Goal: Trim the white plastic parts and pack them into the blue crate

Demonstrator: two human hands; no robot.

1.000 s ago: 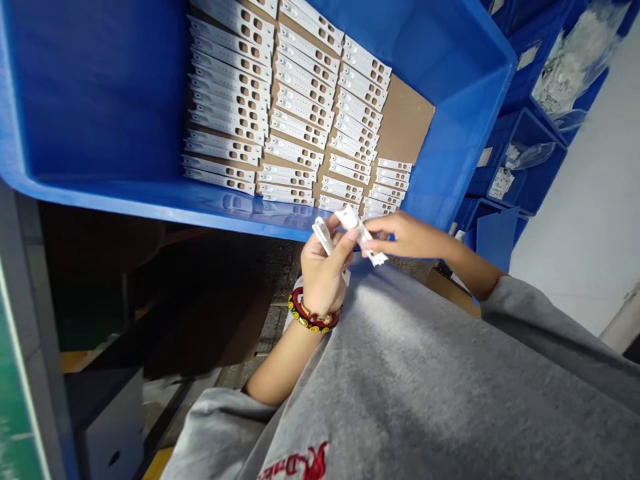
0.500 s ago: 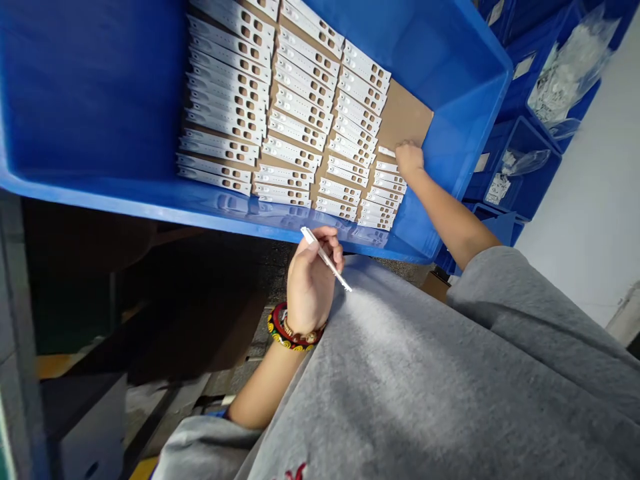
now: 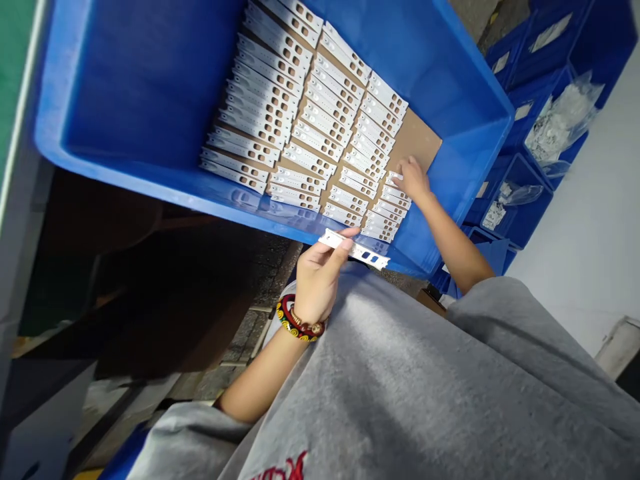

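My left hand (image 3: 320, 277), with bracelets at the wrist, pinches a white slotted strip (image 3: 370, 255) near one end between thumb and fingers. That strip has square holes toward its free end and is held just outside the near rim of a big blue bin (image 3: 150, 193). Inside the bin, my right hand (image 3: 414, 180) reaches down with its fingers apart, at the top of the rightmost column of white strips (image 3: 385, 213). Its fingertips touch or nearly touch the uppermost strip there. Similar strips lie in several overlapping columns on brown cardboard (image 3: 417, 137).
Bare cardboard shows beyond my right hand. To the right stand smaller blue bins (image 3: 525, 193) holding plastic bags (image 3: 563, 127) of white parts, next to a pale wall (image 3: 590, 267). A grey metal frame (image 3: 20, 267) stands at the left.
My left hand has turned its strip from edge-on to its holed face and moved slightly right. My right hand has let go of a strip on the rightmost column. The view has shifted.
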